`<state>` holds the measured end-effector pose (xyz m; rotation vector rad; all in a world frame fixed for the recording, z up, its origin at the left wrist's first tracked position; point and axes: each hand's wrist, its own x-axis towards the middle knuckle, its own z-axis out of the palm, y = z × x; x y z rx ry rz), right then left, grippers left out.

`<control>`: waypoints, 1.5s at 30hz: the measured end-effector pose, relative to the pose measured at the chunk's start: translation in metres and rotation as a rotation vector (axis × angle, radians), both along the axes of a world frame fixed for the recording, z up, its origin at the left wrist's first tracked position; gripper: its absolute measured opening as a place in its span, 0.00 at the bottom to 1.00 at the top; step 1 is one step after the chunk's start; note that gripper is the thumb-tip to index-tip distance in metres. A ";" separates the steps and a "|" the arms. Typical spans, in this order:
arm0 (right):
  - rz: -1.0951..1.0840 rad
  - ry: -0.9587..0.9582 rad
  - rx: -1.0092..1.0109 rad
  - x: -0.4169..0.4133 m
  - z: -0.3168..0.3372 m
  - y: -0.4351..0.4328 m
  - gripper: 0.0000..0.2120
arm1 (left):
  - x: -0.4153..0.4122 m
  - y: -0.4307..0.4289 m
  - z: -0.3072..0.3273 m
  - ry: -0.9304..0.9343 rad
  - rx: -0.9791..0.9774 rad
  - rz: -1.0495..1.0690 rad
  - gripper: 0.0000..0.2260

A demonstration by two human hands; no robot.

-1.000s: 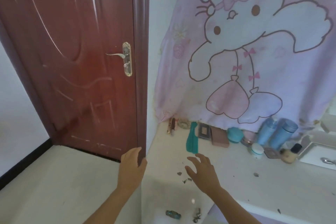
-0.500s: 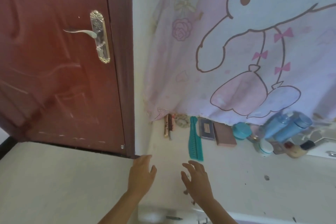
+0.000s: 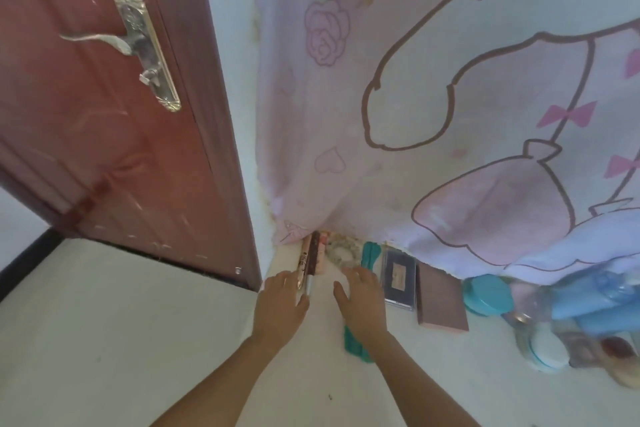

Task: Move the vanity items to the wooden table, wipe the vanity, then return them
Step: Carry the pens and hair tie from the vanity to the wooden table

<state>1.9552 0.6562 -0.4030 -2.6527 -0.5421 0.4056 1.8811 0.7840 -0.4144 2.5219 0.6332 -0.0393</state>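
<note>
**Both hands at the vanity's back corner**

A pale vanity top (image 3: 450, 374) runs beneath a hanging pink cartoon cloth (image 3: 450, 114), next to a red-brown door (image 3: 104, 149). The items line the back edge: slim tubes (image 3: 310, 260), a teal comb (image 3: 370, 253), a dark palette (image 3: 400, 279), a brown palette (image 3: 441, 302), a teal jar (image 3: 488, 295) and blue bottles (image 3: 595, 305).

The left hand (image 3: 280, 308) is at the tubes' near ends, its fingers loosely straight and gripping nothing. The right hand (image 3: 363, 302) lies spread over the comb without closing on it.

The tubes look round and sit close to the counter's left edge, so a hasty scoop could roll them onto the floor. The cloth hem might also snag.

The print on the tubes and the palette's pale label are too blurred to read.
</note>
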 end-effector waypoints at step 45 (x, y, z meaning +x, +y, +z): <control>-0.105 -0.311 -0.003 0.000 0.003 0.012 0.23 | 0.027 0.010 -0.012 0.180 0.193 -0.053 0.15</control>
